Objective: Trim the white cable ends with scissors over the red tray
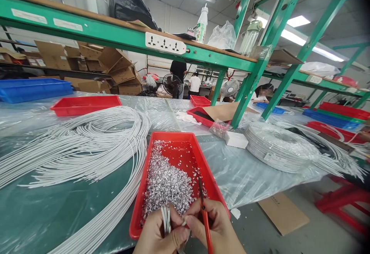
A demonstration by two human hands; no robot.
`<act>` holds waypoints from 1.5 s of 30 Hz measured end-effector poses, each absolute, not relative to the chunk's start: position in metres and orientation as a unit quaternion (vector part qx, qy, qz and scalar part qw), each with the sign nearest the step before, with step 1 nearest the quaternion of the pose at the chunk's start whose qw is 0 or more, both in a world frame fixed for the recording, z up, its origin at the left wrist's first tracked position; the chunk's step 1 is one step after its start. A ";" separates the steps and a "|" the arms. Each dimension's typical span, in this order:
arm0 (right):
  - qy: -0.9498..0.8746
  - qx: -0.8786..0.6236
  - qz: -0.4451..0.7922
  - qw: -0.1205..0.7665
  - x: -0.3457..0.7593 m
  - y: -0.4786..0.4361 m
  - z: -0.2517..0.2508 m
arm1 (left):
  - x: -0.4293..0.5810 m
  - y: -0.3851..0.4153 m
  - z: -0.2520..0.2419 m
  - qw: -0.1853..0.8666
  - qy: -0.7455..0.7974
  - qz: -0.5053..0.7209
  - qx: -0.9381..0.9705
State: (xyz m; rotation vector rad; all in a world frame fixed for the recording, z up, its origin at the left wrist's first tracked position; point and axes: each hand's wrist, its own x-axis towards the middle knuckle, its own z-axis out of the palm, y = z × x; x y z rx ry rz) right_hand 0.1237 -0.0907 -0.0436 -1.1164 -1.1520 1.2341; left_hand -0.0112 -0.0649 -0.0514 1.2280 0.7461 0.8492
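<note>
Judging by the silver scrap heaped in the red tray (212,186) at the worktop's near edge, much trimming is being done already, while white wire ends (165,218) are being pinched in the left hand (158,234), a red-handled tool (206,223) is being gripped in the right hand (215,229), and a large wire bundle (86,146) is being left unworked toward the left edge.

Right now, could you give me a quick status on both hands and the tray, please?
Left hand pinching white wire ends. Right hand holding a red-handled tool. Both over the red tray of silvery scraps. Nothing between them.

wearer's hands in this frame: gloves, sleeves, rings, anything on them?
Both bare. The left hand and the right hand show no gloves, finger cots, rings or tape. No sleeve cuff, watch or wrist strap is visible on the parts in frame; the wrists are cut off by the bottom edge, so anything worn further up cannot be told.
</note>
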 end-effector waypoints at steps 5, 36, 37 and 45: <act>-0.372 -0.291 0.732 0.490 0.123 -0.082 -0.052 | -0.015 -0.061 -0.057 0.708 0.258 0.389 0.531; -0.598 -0.527 0.387 0.464 0.171 -0.078 -0.038 | -0.043 -0.074 -0.061 0.768 0.198 0.308 0.526; -0.608 -0.511 0.402 0.456 0.169 -0.084 -0.036 | -0.043 -0.073 -0.058 0.759 0.221 0.332 0.514; -0.564 -0.554 0.522 0.320 0.168 -0.124 -0.033 | -0.041 -0.059 -0.072 0.761 0.232 0.400 0.455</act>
